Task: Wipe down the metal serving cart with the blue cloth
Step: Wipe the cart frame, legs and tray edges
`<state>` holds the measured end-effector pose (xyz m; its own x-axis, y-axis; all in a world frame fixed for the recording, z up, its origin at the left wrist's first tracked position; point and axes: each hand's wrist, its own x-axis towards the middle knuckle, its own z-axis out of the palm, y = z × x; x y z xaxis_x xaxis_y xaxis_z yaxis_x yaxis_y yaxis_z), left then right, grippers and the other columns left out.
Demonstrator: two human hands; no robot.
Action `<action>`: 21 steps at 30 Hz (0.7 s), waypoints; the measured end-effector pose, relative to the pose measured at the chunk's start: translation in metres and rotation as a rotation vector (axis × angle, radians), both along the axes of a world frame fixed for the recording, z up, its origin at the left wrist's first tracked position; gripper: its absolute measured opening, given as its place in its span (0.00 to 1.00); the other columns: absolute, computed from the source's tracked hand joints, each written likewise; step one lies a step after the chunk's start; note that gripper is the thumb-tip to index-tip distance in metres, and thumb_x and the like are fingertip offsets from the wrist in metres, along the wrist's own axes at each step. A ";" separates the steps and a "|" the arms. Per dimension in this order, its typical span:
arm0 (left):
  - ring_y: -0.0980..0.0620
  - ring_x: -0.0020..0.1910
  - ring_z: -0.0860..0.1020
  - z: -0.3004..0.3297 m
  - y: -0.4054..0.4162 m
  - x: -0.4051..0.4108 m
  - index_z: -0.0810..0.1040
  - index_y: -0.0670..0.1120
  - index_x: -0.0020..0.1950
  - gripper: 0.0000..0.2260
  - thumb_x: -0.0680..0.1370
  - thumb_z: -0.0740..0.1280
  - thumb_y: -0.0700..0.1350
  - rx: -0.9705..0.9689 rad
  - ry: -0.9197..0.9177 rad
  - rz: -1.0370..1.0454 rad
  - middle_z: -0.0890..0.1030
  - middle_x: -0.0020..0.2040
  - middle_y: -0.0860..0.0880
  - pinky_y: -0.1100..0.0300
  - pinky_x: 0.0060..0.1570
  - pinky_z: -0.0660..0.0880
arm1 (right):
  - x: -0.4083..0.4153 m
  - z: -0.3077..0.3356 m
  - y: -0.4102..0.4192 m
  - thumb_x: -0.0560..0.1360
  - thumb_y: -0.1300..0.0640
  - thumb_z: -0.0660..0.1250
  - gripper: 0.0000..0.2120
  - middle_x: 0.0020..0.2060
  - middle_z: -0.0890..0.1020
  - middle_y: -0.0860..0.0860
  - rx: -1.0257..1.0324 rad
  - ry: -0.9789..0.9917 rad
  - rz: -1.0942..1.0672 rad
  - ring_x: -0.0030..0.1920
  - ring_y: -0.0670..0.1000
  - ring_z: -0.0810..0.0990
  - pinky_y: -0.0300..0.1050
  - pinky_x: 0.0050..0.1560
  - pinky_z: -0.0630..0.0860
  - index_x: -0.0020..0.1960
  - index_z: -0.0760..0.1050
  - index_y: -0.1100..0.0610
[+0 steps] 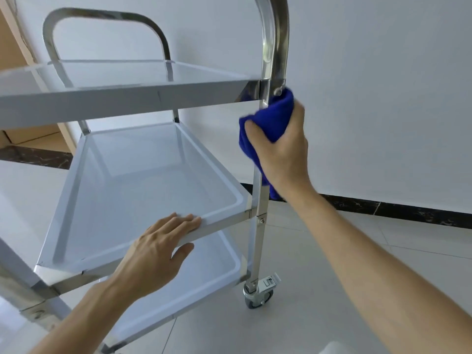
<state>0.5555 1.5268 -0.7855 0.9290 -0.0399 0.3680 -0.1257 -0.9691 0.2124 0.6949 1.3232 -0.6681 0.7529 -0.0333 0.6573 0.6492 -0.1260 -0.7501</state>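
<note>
A three-shelf metal serving cart (127, 97) fills the left and middle of the head view, with shiny upright posts and curved handles. My right hand (283, 149) is shut on the bunched blue cloth (274, 116) and presses it around the near right post, just below the top shelf. The cloth wraps the post and hides that stretch of it. My left hand (158, 249) grips the front rim of the middle shelf (224, 222), fingers over the edge and thumb beneath.
A caster wheel (258, 296) with a brake tab stands under the near right post on pale floor tiles. A white wall with dark baseboard (383, 208) runs behind and to the right. A wooden doorframe (15, 34) shows at the far left.
</note>
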 end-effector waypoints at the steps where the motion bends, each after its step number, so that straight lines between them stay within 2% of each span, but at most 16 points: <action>1: 0.51 0.69 0.73 0.000 0.001 0.000 0.73 0.55 0.72 0.23 0.77 0.71 0.47 -0.001 0.001 -0.005 0.76 0.68 0.60 0.57 0.62 0.71 | -0.001 -0.019 -0.001 0.74 0.49 0.74 0.32 0.59 0.80 0.47 -0.012 0.012 0.017 0.54 0.50 0.81 0.55 0.54 0.81 0.73 0.63 0.51; 3: 0.52 0.70 0.72 -0.001 0.003 0.000 0.72 0.56 0.72 0.23 0.78 0.70 0.48 -0.001 0.004 -0.012 0.75 0.69 0.61 0.58 0.63 0.70 | -0.004 -0.062 -0.007 0.74 0.50 0.75 0.33 0.58 0.80 0.49 -0.056 0.065 0.092 0.54 0.49 0.81 0.51 0.54 0.81 0.73 0.62 0.52; 5: 0.51 0.70 0.72 -0.002 0.004 0.000 0.72 0.56 0.73 0.23 0.78 0.70 0.48 0.004 0.004 -0.016 0.75 0.69 0.60 0.58 0.63 0.70 | -0.006 -0.100 -0.015 0.73 0.50 0.76 0.33 0.58 0.79 0.48 -0.127 0.136 0.182 0.54 0.48 0.81 0.43 0.52 0.81 0.72 0.62 0.49; 9: 0.51 0.70 0.71 -0.002 0.006 0.002 0.72 0.55 0.73 0.23 0.78 0.69 0.48 -0.004 0.019 -0.013 0.74 0.69 0.59 0.58 0.65 0.69 | -0.004 -0.143 -0.027 0.70 0.49 0.79 0.35 0.56 0.75 0.35 -0.202 0.208 0.244 0.57 0.44 0.78 0.37 0.54 0.78 0.65 0.61 0.30; 10: 0.51 0.70 0.71 -0.002 0.006 0.002 0.72 0.55 0.73 0.23 0.78 0.69 0.47 -0.004 0.020 -0.011 0.74 0.69 0.59 0.58 0.65 0.69 | -0.004 -0.151 -0.027 0.69 0.49 0.80 0.36 0.55 0.74 0.33 -0.208 0.218 0.243 0.58 0.43 0.77 0.35 0.54 0.77 0.64 0.61 0.28; 13: 0.49 0.69 0.72 -0.003 0.004 0.003 0.72 0.54 0.73 0.23 0.78 0.70 0.46 0.003 0.008 -0.006 0.75 0.69 0.58 0.58 0.64 0.68 | -0.006 -0.178 -0.024 0.67 0.47 0.81 0.38 0.57 0.74 0.32 -0.190 0.286 0.203 0.60 0.40 0.76 0.30 0.55 0.75 0.68 0.61 0.36; 16: 0.47 0.68 0.74 -0.004 0.002 0.003 0.73 0.52 0.72 0.22 0.78 0.70 0.45 0.022 -0.003 -0.001 0.76 0.68 0.56 0.56 0.64 0.69 | -0.013 -0.200 -0.012 0.68 0.51 0.80 0.39 0.58 0.76 0.37 -0.125 0.313 0.094 0.57 0.39 0.76 0.27 0.50 0.74 0.71 0.61 0.43; 18: 0.47 0.68 0.74 -0.005 0.004 0.004 0.73 0.52 0.72 0.22 0.78 0.70 0.45 0.031 -0.003 0.001 0.77 0.68 0.55 0.57 0.64 0.68 | -0.016 -0.210 -0.001 0.70 0.54 0.78 0.35 0.58 0.76 0.38 -0.068 0.311 0.010 0.55 0.39 0.77 0.26 0.47 0.73 0.70 0.62 0.42; 21: 0.48 0.67 0.73 -0.006 0.006 0.005 0.73 0.53 0.72 0.22 0.78 0.69 0.45 0.024 -0.003 0.004 0.76 0.68 0.56 0.60 0.63 0.65 | -0.022 -0.232 0.009 0.72 0.55 0.76 0.32 0.57 0.77 0.37 -0.024 0.358 -0.048 0.54 0.39 0.78 0.27 0.46 0.74 0.66 0.63 0.36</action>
<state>0.5610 1.5332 -0.7915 0.9282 -0.0447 0.3695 -0.1223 -0.9743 0.1892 0.6733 1.3326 -0.8999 0.9335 -0.0619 0.3532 0.3388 -0.1704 -0.9253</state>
